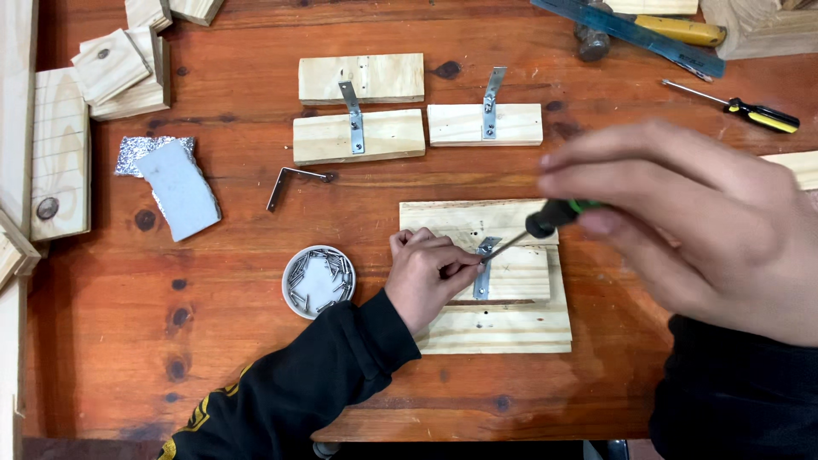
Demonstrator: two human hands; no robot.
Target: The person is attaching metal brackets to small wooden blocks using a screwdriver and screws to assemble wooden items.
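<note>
A metal bracket (484, 271) lies on a stack of pine boards (503, 319) near the front middle of the red-brown table (256, 358). The left hand (426, 273) rests on the boards with its fingertips pinched at the bracket's upper end, steadying it. The right hand (690, 226), close to the camera and blurred, grips a screwdriver (545, 223) by its black and green handle; the shaft slants down-left and its tip meets the bracket just beside the left fingertips.

Left of the boards stands a small round dish (294, 294) of screws (319, 277). Above it a loose bent bracket (290, 181) lies flat on the table. Farther back are two joined blocks (383, 106) with a bracket screwed across them and a single block (520, 123) with an upright bracket. At the left lie a grey-white slab (179, 189) on foil and a pile of offcuts (119, 72). At the back right are a second screwdriver (737, 105), a steel ruler (630, 34) and a hammer (648, 30).
</note>
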